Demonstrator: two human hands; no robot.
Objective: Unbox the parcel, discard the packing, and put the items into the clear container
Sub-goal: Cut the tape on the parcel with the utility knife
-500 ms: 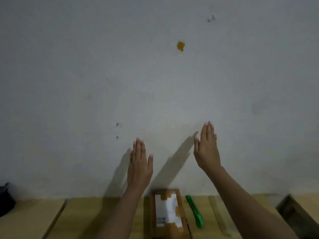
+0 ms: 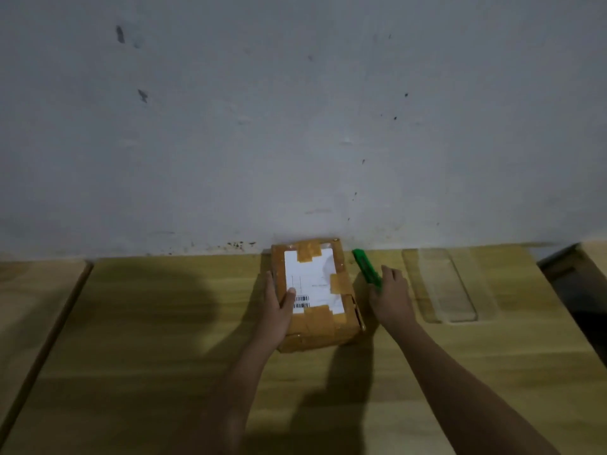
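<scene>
A brown cardboard parcel with a white label and tan tape lies on the wooden table, close to the wall. My left hand rests on the parcel's left side, thumb on the label. A green utility knife lies just right of the parcel. My right hand covers the knife's near end, fingers curled over it. A clear rectangular container sits further right on the table, with nothing seen inside.
A grey wall stands right behind the table. A second wooden surface adjoins on the left across a gap. A dark opening lies at the far right edge.
Both hands came down from in front of the wall. The left one now rests on the parcel, the right one on the green knife. The view has tilted down toward the table.
</scene>
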